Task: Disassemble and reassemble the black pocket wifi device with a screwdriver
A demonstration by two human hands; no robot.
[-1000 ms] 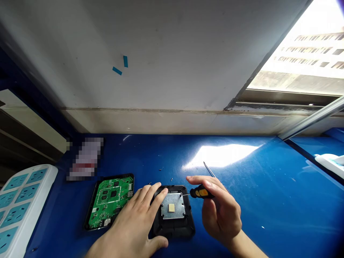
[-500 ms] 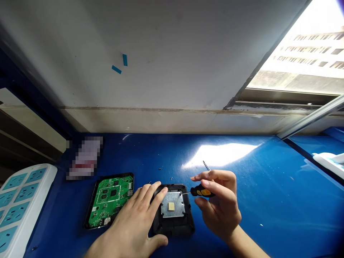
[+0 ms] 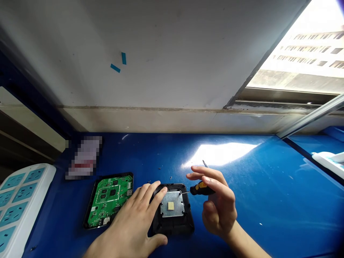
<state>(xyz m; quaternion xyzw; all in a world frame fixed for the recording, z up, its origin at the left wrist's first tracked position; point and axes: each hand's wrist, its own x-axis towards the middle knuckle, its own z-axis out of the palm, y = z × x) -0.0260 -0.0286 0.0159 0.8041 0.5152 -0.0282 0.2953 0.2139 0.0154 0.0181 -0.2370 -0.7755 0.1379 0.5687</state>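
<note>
A black plastic housing half (image 3: 174, 226) lies on the table with a silver metal plate (image 3: 176, 213) inside it. A small pale yellow square pad (image 3: 171, 206) sits on the plate. My left hand (image 3: 134, 218) rests with spread fingers on the housing's left edge, the thumb near its lower side. In my right hand (image 3: 221, 204) is a small black and yellow screwdriver (image 3: 200, 189), its tip at the plate's upper right corner screw. Beyond my right fingers shows a thin metal tip (image 3: 205, 163); the rest of it is hidden.
Left of my left hand lies a green circuit board (image 3: 107, 200) in a black shell. A white power strip (image 3: 51, 175) with blue sockets stands at the far left, near a blurred-out flat item (image 3: 84, 157). Tiny screws (image 3: 171, 177) lie on the blue table (image 3: 268, 190) behind the housing.
My right hand's fingers have shifted on the screwdriver handle: the thumb has drawn back and the forefingers are raised. The screwdriver tip and my left hand keep their places.
</note>
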